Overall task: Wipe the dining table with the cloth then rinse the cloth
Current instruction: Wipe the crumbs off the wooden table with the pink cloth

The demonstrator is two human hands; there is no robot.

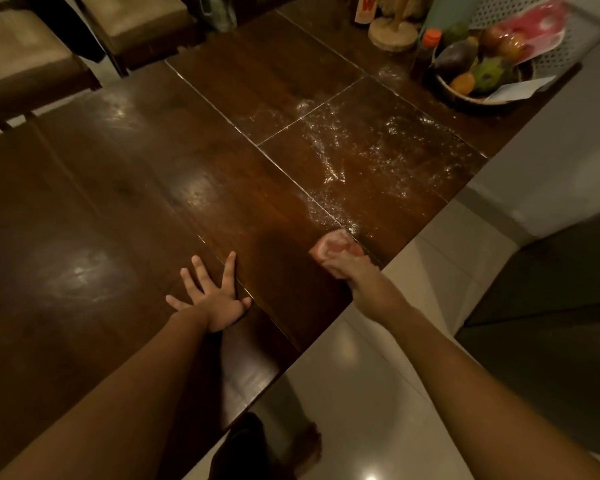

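Clutching pink cloth at dining table edge, right grip; left grip released, palm down.

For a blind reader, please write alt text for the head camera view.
A person's right hand grips a pink cloth on a dark wooden dining table, next to scattered white powder. The left hand lies flat on the table, fingers spread. A fruit bowl stands at the far end.

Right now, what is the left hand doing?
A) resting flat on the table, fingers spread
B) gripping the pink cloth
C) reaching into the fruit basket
A: the left hand lies palm down on the table with fingers spread; the right hand grips the pink cloth.
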